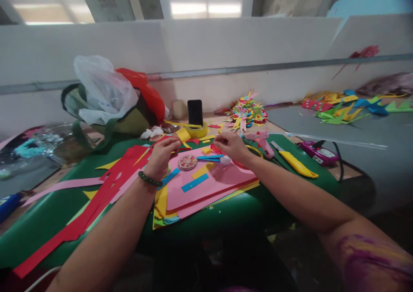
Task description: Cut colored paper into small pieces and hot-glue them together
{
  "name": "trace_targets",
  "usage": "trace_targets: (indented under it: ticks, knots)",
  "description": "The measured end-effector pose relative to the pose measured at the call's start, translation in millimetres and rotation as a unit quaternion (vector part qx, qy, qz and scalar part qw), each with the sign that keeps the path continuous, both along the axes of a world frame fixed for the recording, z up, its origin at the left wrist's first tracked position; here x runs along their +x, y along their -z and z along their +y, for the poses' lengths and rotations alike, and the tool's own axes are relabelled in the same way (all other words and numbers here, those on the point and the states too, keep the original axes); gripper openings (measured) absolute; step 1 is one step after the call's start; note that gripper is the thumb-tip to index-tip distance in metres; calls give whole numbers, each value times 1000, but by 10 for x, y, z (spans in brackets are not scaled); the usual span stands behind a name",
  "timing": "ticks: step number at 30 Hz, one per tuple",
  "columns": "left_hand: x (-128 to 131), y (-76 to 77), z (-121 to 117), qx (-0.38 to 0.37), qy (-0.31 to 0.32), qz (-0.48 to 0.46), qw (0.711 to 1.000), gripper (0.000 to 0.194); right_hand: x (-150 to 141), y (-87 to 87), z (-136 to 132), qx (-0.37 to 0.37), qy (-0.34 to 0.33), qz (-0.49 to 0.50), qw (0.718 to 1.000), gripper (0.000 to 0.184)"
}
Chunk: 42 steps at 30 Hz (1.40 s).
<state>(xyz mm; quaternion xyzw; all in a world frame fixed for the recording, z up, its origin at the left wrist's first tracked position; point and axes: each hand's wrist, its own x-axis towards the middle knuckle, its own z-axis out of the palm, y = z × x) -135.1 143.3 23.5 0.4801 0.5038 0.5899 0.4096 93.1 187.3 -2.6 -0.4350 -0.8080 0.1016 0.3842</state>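
My left hand (163, 155), with a green bead bracelet at the wrist, is closed in a pinch above the left edge of the pink paper stack (219, 182). Anything in its fingertips is too small to make out. A yellow paper piece (183, 134) lies just beyond it. Over the stack's far right, my right hand (231, 147) also pinches. Something red shows at and below its fingers, but whether it is held cannot be told. Between the hands are a round patterned disc (187, 162), blue scissors-like tongs (209, 158) and blue paper strips (195, 183).
A pink glue gun (260, 140) and a yellow-handled knife (298, 163) lie right. Red paper strips (97, 203) cover the left. Behind stand a phone (195, 112), a tape roll (196, 131), paper flowers (247, 113) and a green bag (129, 115).
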Motion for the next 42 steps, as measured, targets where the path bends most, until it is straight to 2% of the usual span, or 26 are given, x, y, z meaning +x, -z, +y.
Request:
trace_targets:
  ticks: [3, 6, 8, 10, 13, 16, 19, 21, 25, 27, 33, 36, 39, 42]
  knots:
    - [52, 106, 106, 8, 2, 61, 998, 29, -89, 11, -125, -7, -47, -110, 993, 10]
    - [143, 229, 180, 5, 18, 111, 994, 26, -190, -15, -280, -6, -99, -215, 971, 9]
    - [195, 299, 200, -13, 30, 135, 990, 24, -243, -42, -356, 8, -117, -293, 949, 21]
    - [225, 348, 203, -24, 41, 164, 985, 22, -282, -65, -408, 28, -125, -381, 916, 23]
    - [232, 368, 193, -25, 46, 211, 976, 17, -322, -82, -474, 44, -130, -467, 874, 19]
    - [219, 325, 167, -17, 46, 251, 967, 14, -336, -79, -544, 39, -126, -485, 865, 23]
    - [217, 247, 94, -6, 56, 285, 957, 14, -328, -77, -586, 33, -117, -492, 862, 24]
    - [229, 196, 18, 9, 84, 339, 937, 14, -313, -84, -584, 27, -112, -490, 864, 24]
    - [280, 149, -119, 48, 153, 509, 846, 14, -267, -112, -546, 9, -102, -478, 872, 20]
    - [307, 157, -150, 49, 155, 542, 824, 15, -243, -132, -541, 1, -96, -465, 880, 21]
    - [331, 201, -171, 24, 175, 598, 782, 15, -204, -209, -563, -62, -99, -398, 910, 24]
    - [329, 184, -188, 2, 182, 620, 763, 11, -191, -201, -548, -76, -107, -367, 921, 32]
    - [336, 158, -199, -4, 205, 632, 748, 5, -185, -152, -526, -95, -103, -362, 922, 30]
    - [334, 148, -194, 0, 231, 628, 743, 8, -190, -116, -518, -106, -105, -358, 922, 28]
